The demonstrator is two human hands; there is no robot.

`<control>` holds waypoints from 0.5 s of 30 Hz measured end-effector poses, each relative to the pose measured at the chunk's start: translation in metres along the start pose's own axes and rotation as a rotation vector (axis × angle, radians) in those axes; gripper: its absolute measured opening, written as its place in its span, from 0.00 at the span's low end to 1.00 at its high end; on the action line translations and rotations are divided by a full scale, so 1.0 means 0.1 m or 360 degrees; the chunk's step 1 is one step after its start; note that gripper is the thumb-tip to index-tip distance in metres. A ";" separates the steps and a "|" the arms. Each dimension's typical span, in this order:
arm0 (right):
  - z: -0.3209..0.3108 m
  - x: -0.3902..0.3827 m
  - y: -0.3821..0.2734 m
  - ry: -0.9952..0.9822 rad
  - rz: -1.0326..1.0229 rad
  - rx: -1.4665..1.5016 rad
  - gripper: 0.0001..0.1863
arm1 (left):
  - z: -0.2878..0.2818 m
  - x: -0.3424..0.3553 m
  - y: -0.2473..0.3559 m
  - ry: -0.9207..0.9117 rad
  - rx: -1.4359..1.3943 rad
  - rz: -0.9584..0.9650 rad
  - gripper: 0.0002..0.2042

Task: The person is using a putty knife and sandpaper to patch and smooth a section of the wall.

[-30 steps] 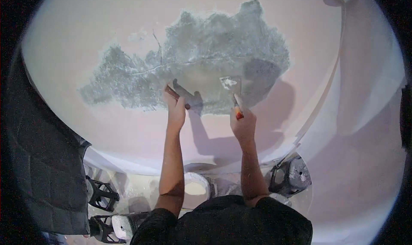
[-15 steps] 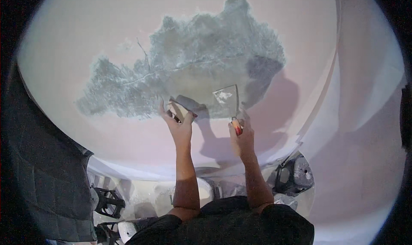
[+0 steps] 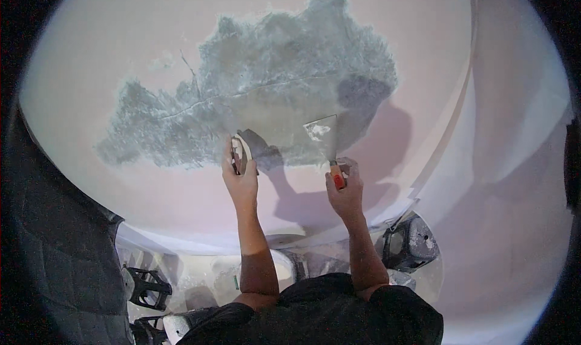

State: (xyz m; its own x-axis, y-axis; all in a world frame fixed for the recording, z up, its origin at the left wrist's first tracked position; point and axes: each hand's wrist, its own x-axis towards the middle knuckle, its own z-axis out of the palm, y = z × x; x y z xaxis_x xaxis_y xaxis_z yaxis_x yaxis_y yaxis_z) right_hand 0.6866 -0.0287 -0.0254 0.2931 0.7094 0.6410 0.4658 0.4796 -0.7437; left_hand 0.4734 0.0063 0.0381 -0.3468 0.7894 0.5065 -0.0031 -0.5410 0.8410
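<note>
My right hand (image 3: 346, 188) is closed round the orange-red handle of a putty knife (image 3: 330, 136). Its wide blade points up and carries a smear of white paste near the top left corner. At its left, my left hand (image 3: 241, 182) grips a small flat block (image 3: 241, 151) with a pale curved edge and a dark side, seen nearly edge-on; its exact kind I cannot make out. Both hands are in front of the lower edge of a rough grey patch (image 3: 272, 55) on the pale pink wall (image 3: 151, 194). A thin crack-like line crosses the patch.
Dusty black stools (image 3: 411, 245) stand at the lower right, with more black stools (image 3: 148, 287) at the lower left. Dark quilted cloth (image 3: 60, 254) hangs on the left. Pale sheeting (image 3: 502, 224) covers the right side. Shadows of my arms fall on the wall.
My left hand has moved slightly left and turned the block from showing its flat pale face to nearly edge-on. The putty knife has shifted only a little. The view has moved slightly.
</note>
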 end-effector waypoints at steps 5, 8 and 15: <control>-0.01 0.00 0.04 0.0012 0.0084 0.0040 0.19 | 0.00 -0.13 0.08 0.0080 -0.0245 -0.0293 0.34; -0.03 0.03 0.05 -0.0025 0.0145 0.0043 0.20 | -0.02 -0.19 0.00 0.0059 -0.0162 -0.0213 0.30; 0.04 0.03 0.02 0.0091 0.0003 -0.0046 0.20 | -0.12 -0.22 -0.02 -0.0043 -0.0219 -0.0328 0.30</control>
State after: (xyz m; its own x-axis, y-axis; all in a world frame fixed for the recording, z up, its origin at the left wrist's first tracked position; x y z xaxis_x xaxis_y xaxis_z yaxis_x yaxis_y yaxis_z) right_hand 0.6852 -0.0236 -0.0257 0.3408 0.6790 0.6503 0.4891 0.4627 -0.7394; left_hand 0.4699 -0.0135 0.0232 -0.3004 0.8937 0.3334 -0.1998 -0.4007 0.8942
